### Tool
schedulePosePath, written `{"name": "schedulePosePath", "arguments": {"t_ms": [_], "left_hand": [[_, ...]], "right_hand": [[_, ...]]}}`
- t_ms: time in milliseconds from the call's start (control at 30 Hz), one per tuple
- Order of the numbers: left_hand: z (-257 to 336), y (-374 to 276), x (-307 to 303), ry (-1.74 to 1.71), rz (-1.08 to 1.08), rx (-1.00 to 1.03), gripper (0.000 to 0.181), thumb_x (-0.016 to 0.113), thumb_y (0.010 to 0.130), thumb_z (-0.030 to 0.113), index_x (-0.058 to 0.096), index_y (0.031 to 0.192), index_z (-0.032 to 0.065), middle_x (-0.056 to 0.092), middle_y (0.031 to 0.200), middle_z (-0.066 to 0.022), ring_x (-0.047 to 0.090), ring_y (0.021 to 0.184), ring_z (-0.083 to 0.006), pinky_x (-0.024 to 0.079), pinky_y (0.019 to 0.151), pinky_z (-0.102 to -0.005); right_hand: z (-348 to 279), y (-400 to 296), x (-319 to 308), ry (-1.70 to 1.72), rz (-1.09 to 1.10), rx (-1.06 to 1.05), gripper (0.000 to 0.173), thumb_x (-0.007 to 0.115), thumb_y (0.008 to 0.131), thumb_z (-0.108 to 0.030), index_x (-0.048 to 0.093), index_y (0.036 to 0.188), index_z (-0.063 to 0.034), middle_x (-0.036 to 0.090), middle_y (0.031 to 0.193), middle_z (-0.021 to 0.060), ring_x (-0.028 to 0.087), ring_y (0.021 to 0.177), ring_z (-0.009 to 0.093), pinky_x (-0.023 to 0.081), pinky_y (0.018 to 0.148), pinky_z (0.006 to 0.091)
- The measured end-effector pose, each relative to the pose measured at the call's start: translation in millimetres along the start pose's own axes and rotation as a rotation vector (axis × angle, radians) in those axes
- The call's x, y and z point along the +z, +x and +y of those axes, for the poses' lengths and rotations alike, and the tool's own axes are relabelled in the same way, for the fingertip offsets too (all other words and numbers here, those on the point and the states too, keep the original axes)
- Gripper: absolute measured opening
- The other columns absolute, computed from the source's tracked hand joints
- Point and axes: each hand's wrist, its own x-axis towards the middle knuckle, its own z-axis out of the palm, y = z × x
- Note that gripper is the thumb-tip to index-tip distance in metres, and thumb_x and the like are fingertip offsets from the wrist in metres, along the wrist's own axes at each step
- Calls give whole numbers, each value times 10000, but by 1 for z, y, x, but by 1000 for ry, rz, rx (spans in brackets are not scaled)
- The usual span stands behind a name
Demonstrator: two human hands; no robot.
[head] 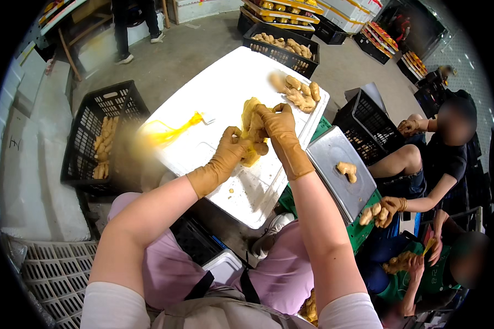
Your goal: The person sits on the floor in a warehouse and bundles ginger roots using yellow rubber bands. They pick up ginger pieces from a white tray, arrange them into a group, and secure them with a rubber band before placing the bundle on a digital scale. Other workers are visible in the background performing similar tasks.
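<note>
Both my hands wear tan rubber gloves and hold a yellow mesh bag [250, 158] with ginger root [254, 123] in it, above a white foam board [214, 88]. The fingers of my left hand [225, 158] pinch the bag's lower left side. On its right side, my right hand [280, 127] grips the bag and the ginger at the top. Several ginger pieces [302, 96] lie at the board's far right corner. Toward the left of the board lies a bunch of empty yellow mesh bags [175, 129], partly blurred.
A black crate of ginger [76, 152] stands left, another [280, 57] beyond the board. Right of the board, a metal scale plate [341, 181] bears one ginger piece. Two co-workers sit at the right; a gloved hand [389, 209] of one holds ginger near the scale.
</note>
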Motion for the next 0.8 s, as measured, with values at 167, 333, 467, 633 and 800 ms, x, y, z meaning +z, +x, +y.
{"name": "schedulePosePath", "arguments": {"t_ms": [167, 333, 467, 633, 800], "left_hand": [[1, -11, 12, 234, 59, -289, 254, 535, 784, 42, 452, 1024, 36, 520, 795, -58, 479, 592, -125, 413, 516, -245], [-3, -12, 11, 219, 54, -584, 236, 545, 774, 35, 495, 1004, 38, 532, 757, -53, 489, 565, -134, 431, 509, -256], [21, -26, 29, 174, -16, -493, 148, 565, 762, 72, 537, 906, 63, 539, 710, -27, 496, 569, -112, 420, 497, -244], [71, -9, -1, 119, -271, -303, 189, 522, 791, 261, 590, 876, 106, 581, 756, -7, 524, 621, -110, 430, 608, -244], [97, -23, -2, 161, -146, -205, 305, 527, 810, 337, 593, 895, 51, 580, 752, -25, 532, 648, -129, 437, 610, -246]], "right_hand": [[-1, 0, -1, 1, -30, 41, 545, 727, 670, -274, 384, 968, 27, 550, 727, 137, 534, 542, 174, 449, 446, 286], [-6, -4, 2, -28, -54, 56, 550, 715, 672, -286, 387, 981, 29, 558, 746, 143, 554, 588, 185, 454, 460, 292], [5, 5, -1, -152, -24, -29, 576, 704, 676, -336, 416, 1007, 37, 575, 780, 156, 572, 655, 202, 474, 529, 297], [6, 8, 1, -292, -97, -162, 623, 722, 669, -431, 481, 971, 58, 586, 781, 159, 570, 668, 208, 476, 570, 292], [-26, -19, -3, -93, -347, 7, 528, 710, 732, -367, 558, 946, 91, 581, 705, 127, 546, 630, 168, 447, 503, 278]]}}
